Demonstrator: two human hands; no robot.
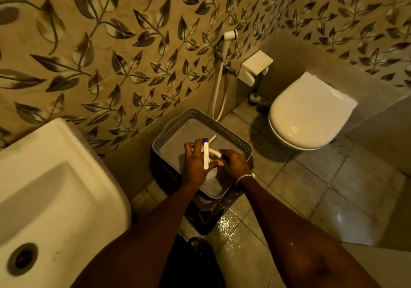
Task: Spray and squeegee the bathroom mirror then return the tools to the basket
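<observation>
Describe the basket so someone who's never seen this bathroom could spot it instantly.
Start at the white sink on the left and the closed toilet on the right. On the floor between them, against the leaf-patterned wall, sits the grey basket: rectangular, with a perforated rim, perched on a dark stool.

Both forearms are showing bare from the bottom edge of the picture up to the wrists, with no sleeve reaching into view on either one. The left hand (195, 165) is wearing nothing: no ring, band or watch is showing on it. The right hand (233, 165) is wearing a thin, silvery chain bracelet (244, 177) that is circling the wrist and catching the light as a row of small bright links. Low in the picture, between the two forearms, dark clothing (189, 265) is showing; its cut and fabric are lying too deep in shadow to tell.
</observation>
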